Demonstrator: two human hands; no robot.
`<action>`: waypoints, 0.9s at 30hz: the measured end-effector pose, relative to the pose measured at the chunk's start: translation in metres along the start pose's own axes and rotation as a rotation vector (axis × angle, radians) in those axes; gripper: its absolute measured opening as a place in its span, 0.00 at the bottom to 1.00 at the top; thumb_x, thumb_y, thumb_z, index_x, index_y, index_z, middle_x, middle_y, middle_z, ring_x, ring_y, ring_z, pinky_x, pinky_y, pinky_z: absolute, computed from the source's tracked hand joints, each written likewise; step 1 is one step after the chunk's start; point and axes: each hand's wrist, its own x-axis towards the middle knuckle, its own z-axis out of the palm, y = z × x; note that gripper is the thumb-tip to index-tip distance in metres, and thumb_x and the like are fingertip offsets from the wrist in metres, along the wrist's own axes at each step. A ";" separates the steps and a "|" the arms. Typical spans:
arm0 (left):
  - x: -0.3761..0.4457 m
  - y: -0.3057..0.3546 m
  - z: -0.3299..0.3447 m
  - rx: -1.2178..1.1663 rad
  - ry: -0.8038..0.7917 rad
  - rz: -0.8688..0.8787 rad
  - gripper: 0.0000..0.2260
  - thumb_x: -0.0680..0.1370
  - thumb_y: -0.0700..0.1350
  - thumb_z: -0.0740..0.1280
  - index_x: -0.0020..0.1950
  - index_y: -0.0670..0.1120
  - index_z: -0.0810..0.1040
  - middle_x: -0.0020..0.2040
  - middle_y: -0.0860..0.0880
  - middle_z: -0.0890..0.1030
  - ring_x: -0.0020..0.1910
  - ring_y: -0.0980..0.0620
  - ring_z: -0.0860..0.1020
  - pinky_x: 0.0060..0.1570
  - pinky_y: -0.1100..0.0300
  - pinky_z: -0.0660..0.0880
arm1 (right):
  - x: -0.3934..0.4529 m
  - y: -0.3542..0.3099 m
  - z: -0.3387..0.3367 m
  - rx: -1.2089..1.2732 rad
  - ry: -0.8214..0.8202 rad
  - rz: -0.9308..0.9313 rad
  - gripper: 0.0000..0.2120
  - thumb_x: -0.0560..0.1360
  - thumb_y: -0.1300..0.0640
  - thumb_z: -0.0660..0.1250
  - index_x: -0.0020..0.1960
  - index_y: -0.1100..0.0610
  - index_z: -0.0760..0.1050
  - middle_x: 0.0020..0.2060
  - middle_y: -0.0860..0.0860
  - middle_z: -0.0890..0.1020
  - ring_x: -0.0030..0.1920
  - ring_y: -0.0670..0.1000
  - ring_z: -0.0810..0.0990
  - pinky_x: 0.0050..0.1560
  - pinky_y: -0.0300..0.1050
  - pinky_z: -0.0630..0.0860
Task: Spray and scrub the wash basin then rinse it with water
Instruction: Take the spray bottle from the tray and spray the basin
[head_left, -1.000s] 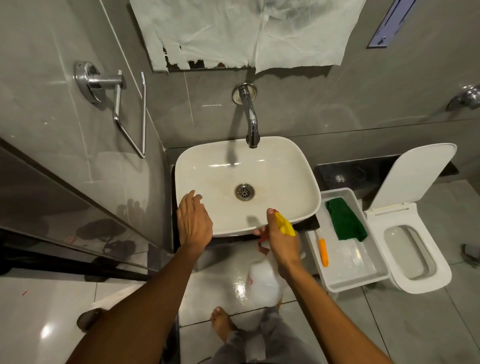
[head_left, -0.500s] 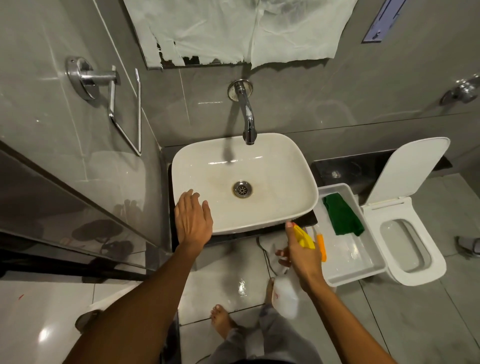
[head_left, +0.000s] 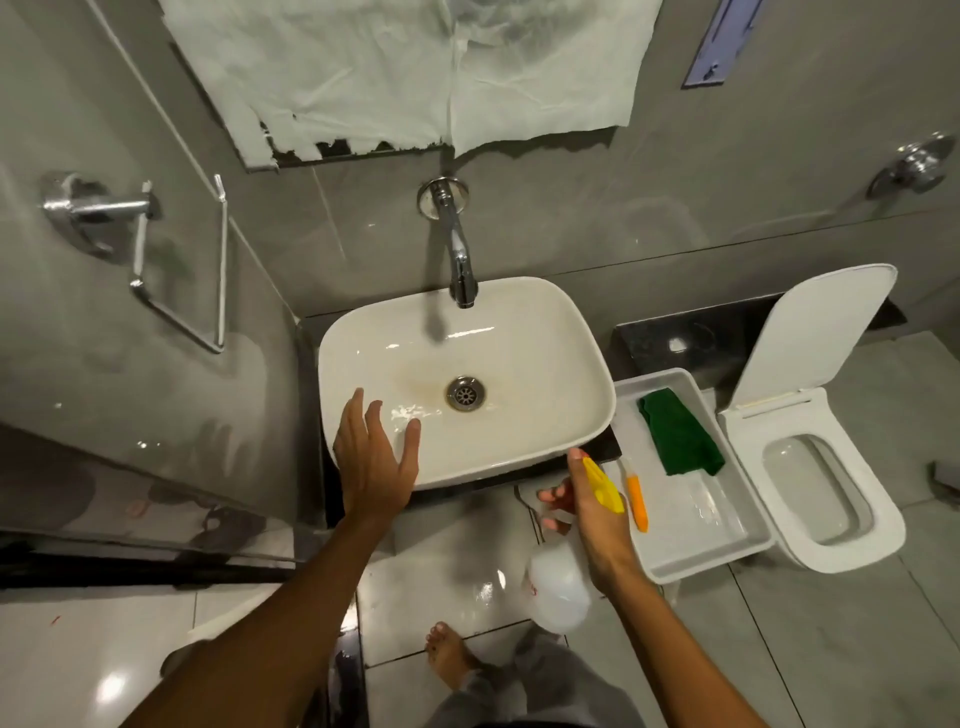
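The white wash basin (head_left: 540, 374) sits under a chrome wall tap (head_left: 457, 254), with a brownish stain around its drain (head_left: 466, 393). My left hand (head_left: 376, 457) hovers open over the basin's front left rim, fingers spread. My right hand (head_left: 592, 514) grips a clear spray bottle (head_left: 558, 584) with a yellow head, held just below the basin's front right corner. A green scrub cloth (head_left: 678, 439) and an orange-handled brush (head_left: 636, 499) lie in a white tray (head_left: 737, 551) to the basin's right.
A toilet (head_left: 821, 483) with its lid up stands at the right. A chrome towel holder (head_left: 140, 249) is fixed to the left wall beside a glass partition. White paper covers the mirror above. My bare foot (head_left: 447, 654) is on the wet floor tiles.
My right hand with the spray bottle has drawn back from the basin's front edge toward the right and down. My left hand has shifted slightly inward over the rim with fingers spread wider.
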 end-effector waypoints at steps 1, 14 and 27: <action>-0.003 0.007 0.004 -0.025 -0.004 0.016 0.25 0.82 0.55 0.68 0.73 0.40 0.74 0.81 0.40 0.68 0.78 0.37 0.69 0.75 0.38 0.68 | 0.006 -0.002 -0.009 0.013 0.027 -0.003 0.23 0.73 0.28 0.69 0.39 0.48 0.83 0.38 0.58 0.87 0.41 0.56 0.90 0.39 0.51 0.87; -0.005 0.213 0.129 -0.055 -0.294 0.406 0.30 0.84 0.61 0.64 0.79 0.43 0.68 0.84 0.43 0.64 0.84 0.42 0.62 0.82 0.45 0.62 | 0.133 0.004 -0.168 0.145 0.317 0.039 0.25 0.71 0.23 0.65 0.53 0.40 0.87 0.49 0.45 0.90 0.56 0.50 0.87 0.66 0.57 0.80; 0.005 0.230 0.187 0.294 -0.476 0.603 0.40 0.82 0.72 0.54 0.84 0.45 0.62 0.88 0.46 0.51 0.88 0.47 0.42 0.84 0.38 0.55 | 0.226 0.057 -0.211 0.121 0.396 -0.022 0.20 0.82 0.43 0.68 0.68 0.54 0.80 0.59 0.53 0.85 0.62 0.53 0.83 0.70 0.54 0.78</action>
